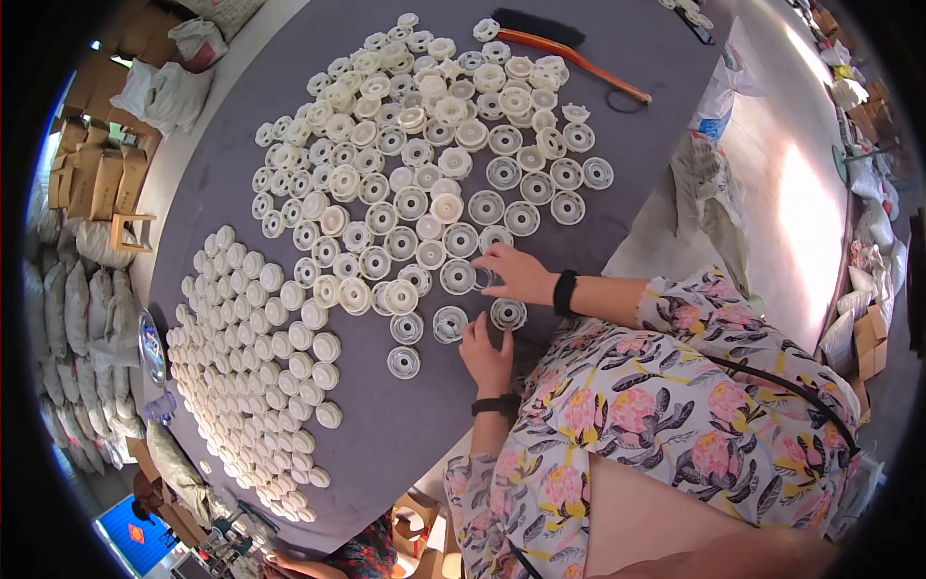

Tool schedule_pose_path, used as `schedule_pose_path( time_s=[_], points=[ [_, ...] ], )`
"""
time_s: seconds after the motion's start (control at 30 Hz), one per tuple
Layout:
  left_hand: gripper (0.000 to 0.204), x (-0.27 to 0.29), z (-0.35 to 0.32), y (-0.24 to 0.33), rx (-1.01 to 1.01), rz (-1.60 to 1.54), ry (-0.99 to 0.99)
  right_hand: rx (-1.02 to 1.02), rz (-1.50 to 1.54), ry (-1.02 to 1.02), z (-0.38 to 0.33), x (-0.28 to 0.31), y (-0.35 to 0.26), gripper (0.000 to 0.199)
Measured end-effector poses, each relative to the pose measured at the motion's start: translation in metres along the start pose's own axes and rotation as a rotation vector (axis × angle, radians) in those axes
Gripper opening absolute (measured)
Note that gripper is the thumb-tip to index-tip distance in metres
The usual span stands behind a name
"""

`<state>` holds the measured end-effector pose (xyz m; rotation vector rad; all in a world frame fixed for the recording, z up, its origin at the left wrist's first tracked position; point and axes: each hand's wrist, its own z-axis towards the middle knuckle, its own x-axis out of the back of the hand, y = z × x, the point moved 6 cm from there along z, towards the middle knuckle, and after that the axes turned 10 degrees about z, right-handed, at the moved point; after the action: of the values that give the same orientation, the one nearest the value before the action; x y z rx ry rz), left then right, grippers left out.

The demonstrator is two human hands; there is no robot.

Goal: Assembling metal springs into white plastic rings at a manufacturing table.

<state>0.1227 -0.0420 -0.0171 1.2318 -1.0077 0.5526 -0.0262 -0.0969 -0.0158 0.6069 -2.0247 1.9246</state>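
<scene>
Many round, off-white plastic ring parts (457, 276) with open centres are spread over the grey-covered table (367, 444). My right hand (521, 275) comes in from the right, its thumb and fingers closed around one ring part (485, 278), which they partly cover. Just below it, my left hand (487, 354) has its fingers and thumb apart, with a ring part (508, 314) at the fingertips. To the left of that hand lie more single ring parts (449, 324), one of them (404, 362) nearest the front.
A dense group of white domed caps (256, 352) covers the table's left side. At the far edge lies a brush (579, 60) with an orange handle. Sacks (82, 318) and cardboard boxes (96, 183) stand along the left; another person's arm (309, 565) shows at the bottom.
</scene>
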Motion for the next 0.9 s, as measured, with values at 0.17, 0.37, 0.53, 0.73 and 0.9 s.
schedule_pose_path(
  time_s=[0.17, 0.37, 0.53, 0.73, 0.9],
  points=[
    [0.044, 0.009, -0.015, -0.008, 0.041, 0.057, 0.004, 0.151, -0.172, -0.097, 0.031, -0.03, -0.011, 0.045],
    [0.039, 0.027, 0.001, -0.028, 0.082, 0.041, 0.117, 0.155, -0.15, -0.063, 0.024, -0.022, -0.015, 0.047],
    [0.04, 0.05, 0.08, -0.046, -0.024, 0.072, 0.224, 0.105, -0.124, -0.032, 0.007, -0.005, -0.002, 0.047],
    [0.055, 0.054, 0.155, -0.071, -0.018, 0.22, 0.15, -0.162, 0.108, 0.057, -0.028, 0.031, 0.017, 0.029],
    [0.048, 0.035, 0.172, -0.099, 0.136, 0.175, -0.045, -0.428, 0.156, 0.333, -0.076, 0.099, 0.062, 0.024]
  ],
)
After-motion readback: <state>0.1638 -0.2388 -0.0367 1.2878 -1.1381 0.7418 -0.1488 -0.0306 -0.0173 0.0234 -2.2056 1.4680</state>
